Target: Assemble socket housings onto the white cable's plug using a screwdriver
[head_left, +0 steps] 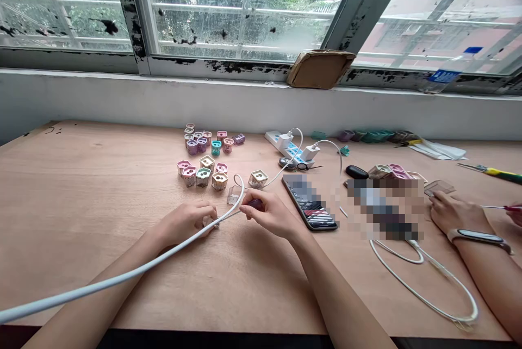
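White cable (122, 271) crosses the left hand (183, 223) toward the table edge (163, 326).

Across the plywood counter (81, 218), pastel plug housings (199, 141) cluster at eleven o'clock, a power strip (276, 141) sits at twelve, and a smartphone (309, 202) lies face up at three, with a yellow-handled screwdriver (497, 174) farther out at three. Beyond, on the window ledge (122, 101), a cardboard scrap (320, 69) rests at one o'clock, and a blue-labelled plastic bottle (444, 76) stands at two.
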`<action>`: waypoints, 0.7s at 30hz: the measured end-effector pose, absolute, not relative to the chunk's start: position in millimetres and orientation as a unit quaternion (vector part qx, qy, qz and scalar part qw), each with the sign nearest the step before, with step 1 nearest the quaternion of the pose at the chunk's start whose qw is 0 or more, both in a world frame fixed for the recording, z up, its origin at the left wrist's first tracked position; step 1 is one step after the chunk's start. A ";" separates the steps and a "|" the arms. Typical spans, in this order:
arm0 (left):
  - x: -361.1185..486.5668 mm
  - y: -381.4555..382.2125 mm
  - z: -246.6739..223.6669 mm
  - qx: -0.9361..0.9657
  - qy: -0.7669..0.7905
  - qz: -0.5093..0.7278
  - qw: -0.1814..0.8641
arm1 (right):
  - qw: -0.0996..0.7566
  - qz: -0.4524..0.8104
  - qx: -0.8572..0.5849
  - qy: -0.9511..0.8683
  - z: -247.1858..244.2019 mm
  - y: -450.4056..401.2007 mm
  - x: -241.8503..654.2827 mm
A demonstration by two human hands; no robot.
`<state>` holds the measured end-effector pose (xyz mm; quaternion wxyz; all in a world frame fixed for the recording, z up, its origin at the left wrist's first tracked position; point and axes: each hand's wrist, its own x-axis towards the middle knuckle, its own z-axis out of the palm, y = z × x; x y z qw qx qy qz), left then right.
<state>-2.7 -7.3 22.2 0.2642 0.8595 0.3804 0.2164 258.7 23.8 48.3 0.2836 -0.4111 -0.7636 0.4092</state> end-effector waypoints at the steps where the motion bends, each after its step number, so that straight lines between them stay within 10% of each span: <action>1: -3.1 -6.9 21.4 0.861 0.379 0.215 0.263 | 0.283 0.412 -0.413 -0.761 48.3 23.8 258.5; 21: -1.9 -9.0 18.6 0.861 0.376 0.251 0.232 | 0.177 0.186 -0.399 -0.880 80.1 -10.5 244.4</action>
